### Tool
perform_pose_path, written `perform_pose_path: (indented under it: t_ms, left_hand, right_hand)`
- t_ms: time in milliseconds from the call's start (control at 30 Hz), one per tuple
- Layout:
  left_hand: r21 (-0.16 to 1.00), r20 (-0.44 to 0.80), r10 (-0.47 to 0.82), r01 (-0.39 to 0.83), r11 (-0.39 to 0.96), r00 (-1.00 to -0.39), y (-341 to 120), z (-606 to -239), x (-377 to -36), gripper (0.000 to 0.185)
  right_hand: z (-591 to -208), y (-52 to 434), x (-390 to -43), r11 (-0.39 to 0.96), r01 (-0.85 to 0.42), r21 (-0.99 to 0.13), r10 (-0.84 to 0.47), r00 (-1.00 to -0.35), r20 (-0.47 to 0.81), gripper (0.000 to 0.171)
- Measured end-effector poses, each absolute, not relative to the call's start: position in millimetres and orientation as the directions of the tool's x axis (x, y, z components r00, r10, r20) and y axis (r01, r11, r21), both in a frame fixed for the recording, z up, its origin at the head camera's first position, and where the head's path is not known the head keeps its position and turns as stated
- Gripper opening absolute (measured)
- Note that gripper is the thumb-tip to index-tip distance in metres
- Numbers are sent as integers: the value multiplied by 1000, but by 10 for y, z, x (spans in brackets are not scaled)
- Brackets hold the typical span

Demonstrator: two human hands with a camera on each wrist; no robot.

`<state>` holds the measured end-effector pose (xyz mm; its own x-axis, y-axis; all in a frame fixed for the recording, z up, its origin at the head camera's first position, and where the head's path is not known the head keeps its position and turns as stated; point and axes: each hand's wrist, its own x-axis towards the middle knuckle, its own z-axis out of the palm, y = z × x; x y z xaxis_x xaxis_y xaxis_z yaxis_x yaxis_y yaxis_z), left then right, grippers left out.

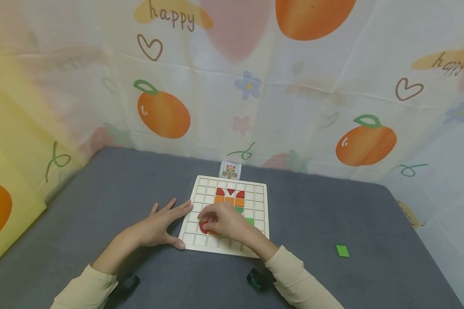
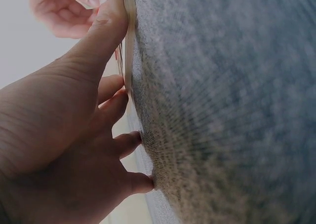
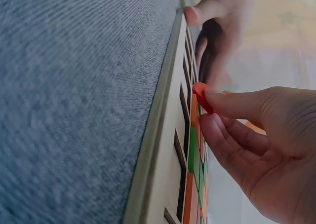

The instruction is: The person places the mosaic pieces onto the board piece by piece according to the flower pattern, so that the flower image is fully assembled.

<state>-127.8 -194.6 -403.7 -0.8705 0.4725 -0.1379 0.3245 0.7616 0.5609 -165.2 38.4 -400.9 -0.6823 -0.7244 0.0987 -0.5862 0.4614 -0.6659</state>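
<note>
A wooden grid board [image 1: 258,192] lies on the grey table, with red, orange and green tiles set in its middle cells. My right hand [image 1: 220,221] is over the board's lower left part and pinches a red rounded tile [image 1: 203,226] [image 3: 201,96] between thumb and fingertips, just above the cells. My left hand [image 1: 160,225] lies flat on the table with straight fingers against the board's left edge [image 2: 129,46] and the thumb at its near corner. A small picture card [image 1: 230,170] stands beyond the board.
A loose green tile [image 1: 342,250] lies on the grey table [image 1: 100,193] to the right of the board. Printed cloth with oranges walls in the back and sides. Dark wrist cameras [image 1: 257,279] sit under both sleeves.
</note>
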Motion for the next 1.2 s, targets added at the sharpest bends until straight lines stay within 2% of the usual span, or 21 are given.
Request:
perform_pose_path:
  t_ms: [833,1200]
  left_hand:
    - [566,-131,484,335,753,-865,-1936,-4033,-1274,107]
    - [575,-128,491,338,745,-862,-1947,-4031,-1271,108]
  right_hand:
    - [-4038,404,-1629,498,-604,-622,-707,-698,111,16]
    - [-3920,793,-1592,496,-618,-609,-685,-710,162,15]
